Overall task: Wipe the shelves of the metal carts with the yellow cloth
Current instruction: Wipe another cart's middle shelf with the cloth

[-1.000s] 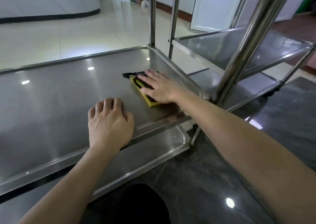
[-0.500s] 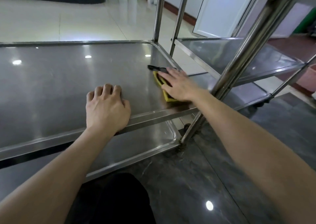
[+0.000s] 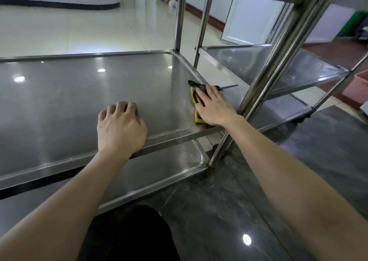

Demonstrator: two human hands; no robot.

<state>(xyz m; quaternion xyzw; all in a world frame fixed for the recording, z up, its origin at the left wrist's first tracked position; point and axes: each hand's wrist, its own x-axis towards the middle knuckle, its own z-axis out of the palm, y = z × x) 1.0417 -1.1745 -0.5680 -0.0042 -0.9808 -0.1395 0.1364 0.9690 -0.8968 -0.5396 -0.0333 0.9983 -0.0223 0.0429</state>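
Note:
The yellow cloth [image 3: 193, 99], with a dark top side, lies on the middle shelf [image 3: 79, 93] of the near metal cart, against the shelf's right rim. My right hand [image 3: 213, 107] presses flat on the cloth with straight fingers, covering most of it. My left hand [image 3: 119, 127] rests on the same shelf near its front edge, fingers curled down onto the steel and holding nothing. A lower shelf [image 3: 169, 165] shows below the front rim.
A slanted steel post [image 3: 274, 65] of the cart rises right beside my right wrist. A second metal cart [image 3: 278, 67] stands to the right with its own shelves. A pink bin [image 3: 358, 87] sits at the far right. The floor is dark stone near me, pale tile beyond.
My right hand has slid the cloth to the right, from the shelf's middle to its right rim. My left hand has stayed on the front edge.

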